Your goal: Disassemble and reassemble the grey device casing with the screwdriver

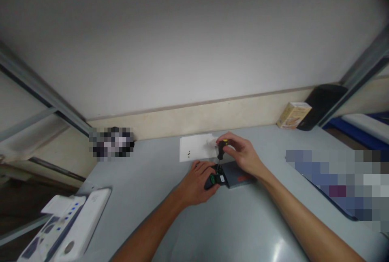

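Note:
My right hand (241, 152) is closed around the black and yellow handle of a small screwdriver (222, 151). The screwdriver stands nearly upright, its tip down at a dark opened electronic device (221, 179) with some green circuit board showing. Fingers of my left hand (199, 183) are bent over the left end of that device, gripping it against the table. A flat dark grey case part (238, 174) with a reddish mark lies against the device's right side, under my right hand; whether the two are joined I cannot tell.
Behind my hands lies white paper (184, 144) with several tiny dark pieces (189, 154), probably screws. A white appliance (94, 217) is at the left edge, a yellow box (293, 115) and a black panel (322, 106) at the back right. Blurred items flank the table (146, 173).

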The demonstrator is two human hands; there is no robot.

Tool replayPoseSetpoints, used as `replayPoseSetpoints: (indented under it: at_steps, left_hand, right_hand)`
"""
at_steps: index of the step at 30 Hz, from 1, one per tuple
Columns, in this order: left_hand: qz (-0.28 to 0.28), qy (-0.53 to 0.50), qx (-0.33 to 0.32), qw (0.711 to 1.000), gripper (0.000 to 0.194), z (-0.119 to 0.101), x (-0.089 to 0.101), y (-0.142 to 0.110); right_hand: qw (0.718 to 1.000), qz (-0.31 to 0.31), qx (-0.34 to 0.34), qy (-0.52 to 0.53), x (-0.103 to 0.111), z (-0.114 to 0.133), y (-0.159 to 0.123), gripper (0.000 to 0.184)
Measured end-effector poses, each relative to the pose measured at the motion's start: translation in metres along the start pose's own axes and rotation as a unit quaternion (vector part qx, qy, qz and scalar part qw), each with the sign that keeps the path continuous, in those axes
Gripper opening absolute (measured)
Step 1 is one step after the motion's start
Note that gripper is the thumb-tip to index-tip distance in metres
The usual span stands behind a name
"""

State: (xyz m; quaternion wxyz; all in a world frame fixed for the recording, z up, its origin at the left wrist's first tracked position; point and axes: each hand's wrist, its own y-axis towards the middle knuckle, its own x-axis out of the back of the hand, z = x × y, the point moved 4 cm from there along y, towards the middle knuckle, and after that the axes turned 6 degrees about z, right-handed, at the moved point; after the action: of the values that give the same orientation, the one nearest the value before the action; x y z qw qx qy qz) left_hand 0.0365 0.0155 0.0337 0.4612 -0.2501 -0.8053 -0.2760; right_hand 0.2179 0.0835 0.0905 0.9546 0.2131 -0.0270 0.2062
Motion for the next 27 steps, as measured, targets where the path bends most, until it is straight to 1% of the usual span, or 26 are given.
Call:
replayPoseSetpoints:
  at_steps: [2, 4, 6, 8, 10, 12, 14, 17, 20, 22, 24, 27]
  left_hand:
    - [-0.004, -0.001, -0.002, 1.0, 0.024, 0.0002, 0.0001, 0.0]
    - [-0.008, -0.001, -0.007, 1.0, 0.023, 0.0007, -0.0006, -0.0003]
    - [-0.013, -0.001, -0.01, 1.0, 0.023, 0.0012, -0.0012, -0.0006]
    - [-0.015, -0.001, -0.012, 1.0, 0.023, 0.0013, -0.0014, -0.0008]
    - [-0.016, -0.003, -0.013, 1.0, 0.023, 0.0007, -0.0008, -0.0008]
    - [-0.017, -0.006, -0.015, 1.0, 0.024, -0.0004, 0.0005, -0.0007]
    - [-0.018, -0.009, -0.015, 1.0, 0.024, -0.0012, 0.0018, -0.0005]
    - [-0.016, -0.007, -0.014, 1.0, 0.024, -0.001, 0.0025, -0.0008]
    - [-0.016, -0.005, -0.017, 1.0, 0.025, 0.0005, 0.0016, -0.0016]
    - [-0.016, -0.005, -0.019, 1.0, 0.025, 0.0013, 0.0011, -0.0019]
    - [-0.018, -0.008, -0.018, 1.0, 0.025, 0.0013, 0.0015, -0.002]
    - [-0.021, -0.021, -0.008, 1.0, 0.024, 0.0002, 0.0038, -0.0019]
  right_hand:
    - [1.0, 0.019, -0.017, 0.015, -0.0035, 0.0008, -0.0006, 0.023]
    - [0.999, 0.04, -0.013, 0.016, -0.0075, 0.0021, -0.0009, 0.023]
    - [0.999, 0.036, 0.01, 0.014, -0.0087, 0.0038, -0.0009, 0.018]
    - [1.0, 0.017, 0.02, 0.017, -0.007, 0.0041, -0.0009, 0.014]
    - [0.999, 0.022, 0.004, 0.032, -0.0055, 0.0034, -0.0007, 0.013]
    - [0.997, 0.05, -0.016, 0.058, -0.0056, 0.0034, -0.0007, 0.019]
    - [0.996, 0.061, -0.017, 0.068, -0.0054, 0.0046, -0.0007, 0.023]
    - [0.999, 0.028, 0.0, 0.037, -0.004, 0.0057, -0.0007, 0.018]
    - [1.0, 0.013, -0.013, 0.014, -0.0056, 0.0042, -0.0007, 0.016]
    - [0.999, 0.02, -0.026, 0.026, -0.0078, 0.0037, -0.0007, 0.018]
    - [0.998, 0.022, -0.025, 0.055, -0.0092, 0.0045, -0.0007, 0.022]
    - [0.996, 0.017, -0.019, 0.085, -0.0093, 0.005, -0.0003, 0.02]
